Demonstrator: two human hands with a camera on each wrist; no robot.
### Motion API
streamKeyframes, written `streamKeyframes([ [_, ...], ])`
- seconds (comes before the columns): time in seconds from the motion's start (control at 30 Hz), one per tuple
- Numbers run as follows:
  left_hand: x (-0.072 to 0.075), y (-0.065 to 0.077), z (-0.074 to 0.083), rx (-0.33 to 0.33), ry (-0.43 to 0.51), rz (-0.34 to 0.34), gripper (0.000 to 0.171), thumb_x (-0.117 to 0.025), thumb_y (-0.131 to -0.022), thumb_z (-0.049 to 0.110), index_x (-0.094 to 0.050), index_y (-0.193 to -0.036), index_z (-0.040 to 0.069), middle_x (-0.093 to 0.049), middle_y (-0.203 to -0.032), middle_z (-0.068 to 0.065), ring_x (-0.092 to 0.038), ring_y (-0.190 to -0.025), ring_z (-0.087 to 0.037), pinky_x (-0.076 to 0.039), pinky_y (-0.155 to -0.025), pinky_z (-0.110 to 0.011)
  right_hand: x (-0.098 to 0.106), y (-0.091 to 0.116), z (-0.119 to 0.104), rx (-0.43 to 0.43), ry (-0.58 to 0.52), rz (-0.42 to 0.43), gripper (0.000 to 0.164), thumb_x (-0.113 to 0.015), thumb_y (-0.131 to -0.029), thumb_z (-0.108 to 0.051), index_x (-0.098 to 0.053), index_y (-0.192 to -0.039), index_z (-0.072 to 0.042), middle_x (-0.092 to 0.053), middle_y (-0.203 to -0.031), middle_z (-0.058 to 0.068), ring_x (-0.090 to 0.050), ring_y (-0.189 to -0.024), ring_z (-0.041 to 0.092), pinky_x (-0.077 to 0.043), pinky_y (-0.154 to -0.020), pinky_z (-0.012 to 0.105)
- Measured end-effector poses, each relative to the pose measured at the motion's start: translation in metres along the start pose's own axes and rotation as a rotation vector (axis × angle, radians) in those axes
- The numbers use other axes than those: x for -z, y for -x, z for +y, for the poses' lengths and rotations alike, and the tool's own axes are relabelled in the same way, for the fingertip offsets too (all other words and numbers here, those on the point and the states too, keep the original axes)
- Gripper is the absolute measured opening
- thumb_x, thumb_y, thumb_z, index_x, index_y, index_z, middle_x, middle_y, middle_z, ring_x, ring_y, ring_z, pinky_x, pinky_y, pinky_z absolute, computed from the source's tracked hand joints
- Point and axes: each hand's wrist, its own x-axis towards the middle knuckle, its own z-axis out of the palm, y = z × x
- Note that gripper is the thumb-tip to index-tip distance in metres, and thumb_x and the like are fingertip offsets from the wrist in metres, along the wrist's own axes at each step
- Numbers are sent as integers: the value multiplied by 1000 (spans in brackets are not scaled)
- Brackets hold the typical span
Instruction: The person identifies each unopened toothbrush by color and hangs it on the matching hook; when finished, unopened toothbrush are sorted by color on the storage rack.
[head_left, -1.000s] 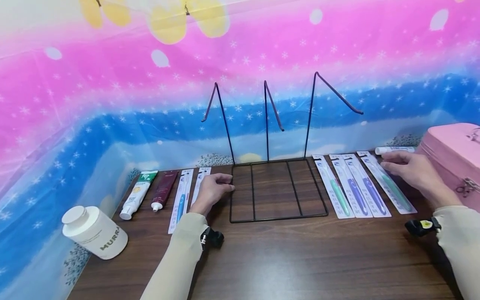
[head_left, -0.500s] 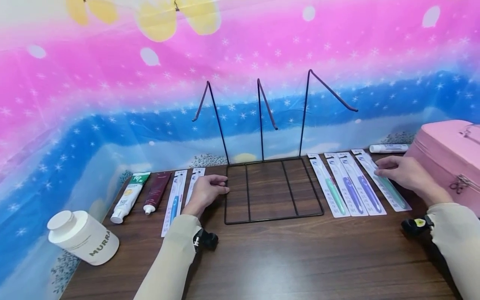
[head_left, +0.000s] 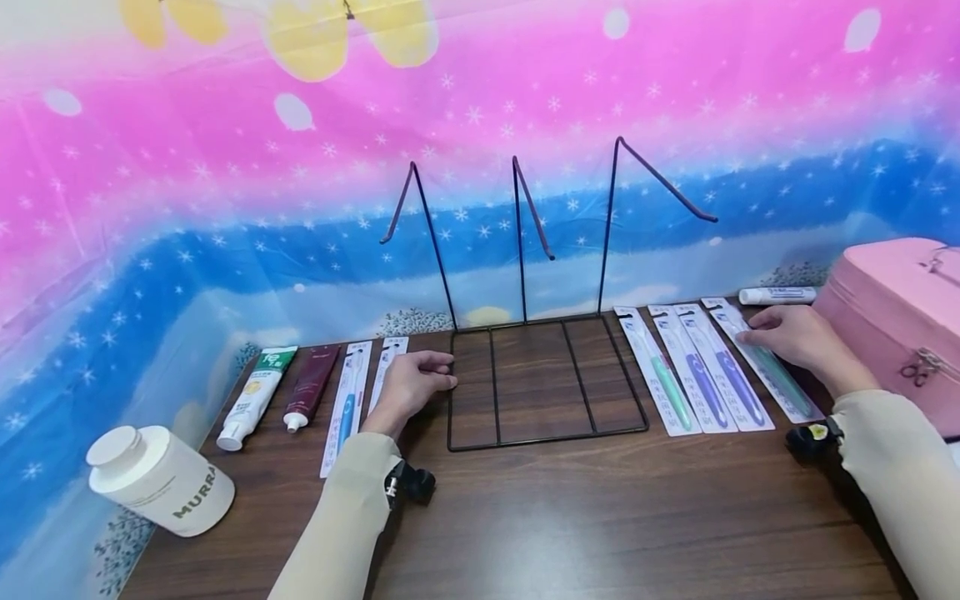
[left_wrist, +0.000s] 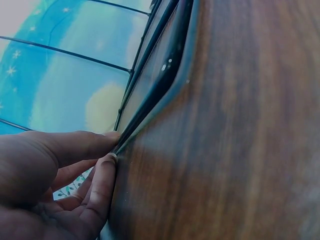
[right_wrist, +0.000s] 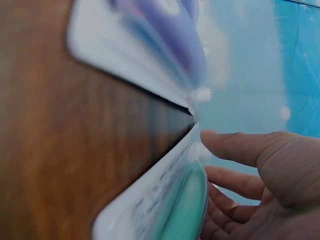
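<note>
A black wire rack (head_left: 551,442) stands on the wooden table, its three bent prongs rising at the back. My left hand (head_left: 411,385) pinches the rack's left side wire between thumb and fingers; the left wrist view shows the wire (left_wrist: 150,100) running from the fingertips. Over the rightmost packaged toothbrush (head_left: 776,379), green-handled, hovers my right hand (head_left: 798,340). In the right wrist view its thumb and fingers lie on either side of that pack (right_wrist: 185,200), loosely bent; whether they touch it is unclear. Beside it lie more packaged toothbrushes (head_left: 708,375), purple and green.
To the left lie two packaged toothbrushes (head_left: 348,408), a dark red tube (head_left: 311,383) and a white-and-green toothpaste tube (head_left: 258,396). A white bottle (head_left: 168,483) stands at the left edge. A pink case (head_left: 885,308) sits right, near a small white tube (head_left: 776,296).
My right hand has moved from near the small white tube down and left onto the rightmost toothbrush pack. The head view has shifted slightly. My left hand stays at the rack.
</note>
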Motion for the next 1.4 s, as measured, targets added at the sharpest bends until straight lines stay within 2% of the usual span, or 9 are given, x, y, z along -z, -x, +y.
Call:
streamKeyframes([
  [0.27, -1, -1, 2, -15, -2, -5, 33, -76, -84, 10, -71, -116, 12, -69, -101, -4, -64, -90, -19, -49, -81, -38, 6, -6, -4, -29, -23, -47, 66, -66, -89, -43, -55, -125, 11, -45, -127, 38, -46, -108, 49, -40, -86, 59],
  [0.4, 0, -1, 4, -15, -1, -2, 32, -76, -84, 10, -71, -116, 12, -69, -102, -5, -64, -90, -19, -49, -81, -38, 8, -8, -5, -66, -62, -65, 71, -63, -90, -49, -53, -128, 10, -44, -128, 36, -46, -105, 45, -42, -82, 55],
  [0.53, 0, -1, 5, -17, -5, 0, 33, -75, -84, 9, -71, -116, 12, -68, -102, -5, -64, -90, -19, -49, -80, -37, 7, -11, -5, -105, -109, -49, 74, -61, -90, -54, -52, -128, 8, -45, -126, 33, -47, -101, 41, -43, -78, 49],
  [0.7, 1, -1, 4, -15, -7, 5, 31, -76, -84, 10, -71, -115, 12, -68, -100, -4, -64, -89, -18, -49, -80, -36, 5, -15, -2, -123, -119, -22, 71, -60, -91, -53, -53, -128, 6, -48, -121, 31, -48, -96, 38, -42, -73, 43],
  [0.97, 1, -1, 3, -16, -6, 9, 31, -76, -84, 8, -72, -114, 11, -68, -100, -4, -63, -89, -18, -49, -80, -35, 4, -20, -5, -98, -45, -3, 74, -60, -88, -59, -57, -124, 6, -51, -120, 31, -50, -94, 38, -43, -70, 43],
  [1.2, 0, 0, 1, -9, 4, 13, 33, -77, -83, 9, -71, -115, 11, -68, -99, -5, -63, -88, -18, -48, -79, -35, 1, -23, -10, -100, -8, 63, 56, -65, -89, -45, -66, -113, 6, -57, -112, 27, -50, -90, 35, -41, -68, 42],
  [1.4, 0, -1, -1, -18, 8, 13, 34, -76, -83, 8, -70, -116, 10, -68, -98, -5, -63, -87, -18, -48, -79, -35, 9, -15, -15, -107, -27, 82, 59, -63, -90, -45, -64, -115, 8, -54, -116, 31, -48, -95, 39, -42, -68, 43],
])
